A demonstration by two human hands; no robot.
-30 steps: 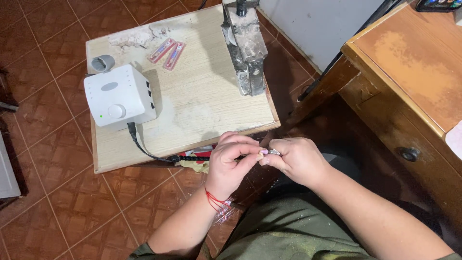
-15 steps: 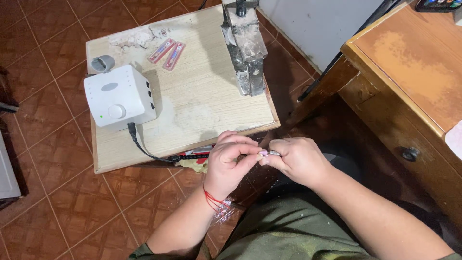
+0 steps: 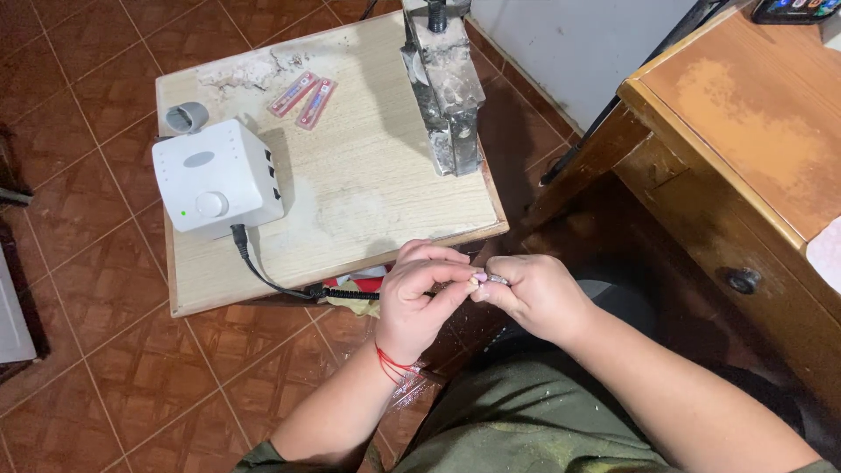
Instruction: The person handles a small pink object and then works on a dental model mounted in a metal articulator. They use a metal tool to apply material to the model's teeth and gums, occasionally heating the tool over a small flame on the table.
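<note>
Small metal piece [image 3: 492, 278]: slim, shiny, silvery, pinched between the fingertips of left hand [image 3: 422, 298] and right hand [image 3: 536, 296], both closed narrowly on it, just off the near edge of the wooden table [image 3: 368, 166]. Handling likely goes best with short fingertip grips. Near the table's left edge, a smooth white boxy control unit [image 3: 217, 177]; dusty grey vise [image 3: 445, 88] at the far edge.
</note>
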